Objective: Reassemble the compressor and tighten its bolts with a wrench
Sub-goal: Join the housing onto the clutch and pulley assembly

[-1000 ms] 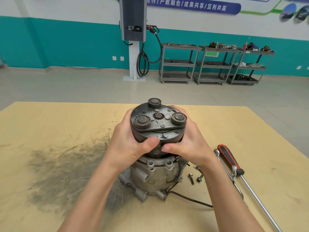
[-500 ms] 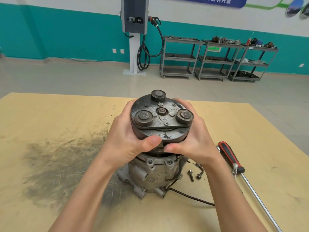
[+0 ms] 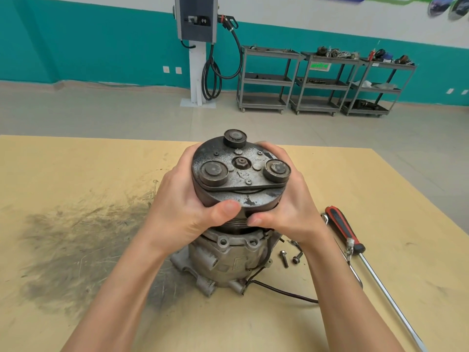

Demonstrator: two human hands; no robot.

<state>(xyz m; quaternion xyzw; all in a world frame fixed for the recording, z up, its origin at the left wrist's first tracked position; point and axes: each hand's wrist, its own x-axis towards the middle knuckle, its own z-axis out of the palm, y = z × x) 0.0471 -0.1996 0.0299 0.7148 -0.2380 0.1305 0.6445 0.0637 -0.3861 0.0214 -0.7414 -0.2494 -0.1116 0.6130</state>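
Note:
A grey aluminium compressor body (image 3: 225, 262) stands upright on the wooden table (image 3: 76, 174). On top of it sits the dark round clutch pulley (image 3: 241, 174), with three round pads and a centre nut on its face. My left hand (image 3: 182, 212) grips the pulley's left side, thumb across the front rim. My right hand (image 3: 291, 207) grips its right side, thumb tip at the grooved belt section. Two loose bolts (image 3: 289, 257) lie just right of the body. A long wrench with a red-and-black handle (image 3: 345, 232) lies farther right. A black wire (image 3: 281, 292) trails from the body.
A dark grease smear (image 3: 83, 245) covers the table's left half. Beyond the table, on the floor, stand a charging post with a hose (image 3: 200, 47) and three grey shelf carts (image 3: 322, 82) against the teal wall.
The pulley in both hands has tipped slightly, its face turned more toward me and a little to the right. The view has shifted downward. Both hands keep their grip.

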